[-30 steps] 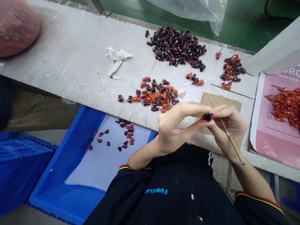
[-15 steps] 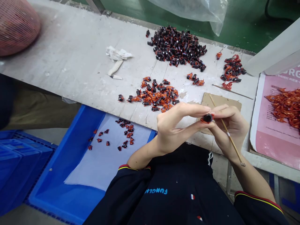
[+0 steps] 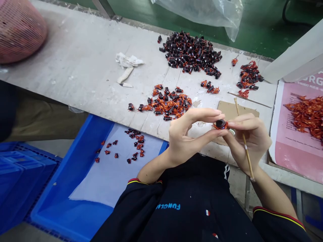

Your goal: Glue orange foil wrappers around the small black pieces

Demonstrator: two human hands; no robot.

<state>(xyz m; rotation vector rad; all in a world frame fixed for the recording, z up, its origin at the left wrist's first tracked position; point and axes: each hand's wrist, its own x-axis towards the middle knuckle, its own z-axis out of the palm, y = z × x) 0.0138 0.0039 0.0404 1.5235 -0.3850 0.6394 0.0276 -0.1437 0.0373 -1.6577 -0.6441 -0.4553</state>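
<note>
we hold a small black piece (image 3: 220,123) with orange trim between both hands, right of the frame's middle, just over the near edge of the table (image 3: 75,67). our left hand (image 3: 188,136) pinches it narrow, forefinger above and thumb below. our right hand (image 3: 248,137) meets it from the right with fingertips closed on it, and the same hand also carries a thin wooden stick (image 3: 243,137).

since half a second ago the stick has swung from a slant toward upright, its top end now over the brown card (image 3: 227,107) and its lower end by our wrist. the piece itself has risen slightly in the frame and its orange trim shows more around the black core. we judge that the fingers are turning or seating the piece while the stick is kept out of the way, so the handling of this one piece is not finished.

above our hands lies a scatter of orange and black pieces (image 3: 169,102), and a dark heap (image 3: 191,53) sits higher up. the blue bin (image 3: 75,188) at lower left holds a few pieces.
</note>
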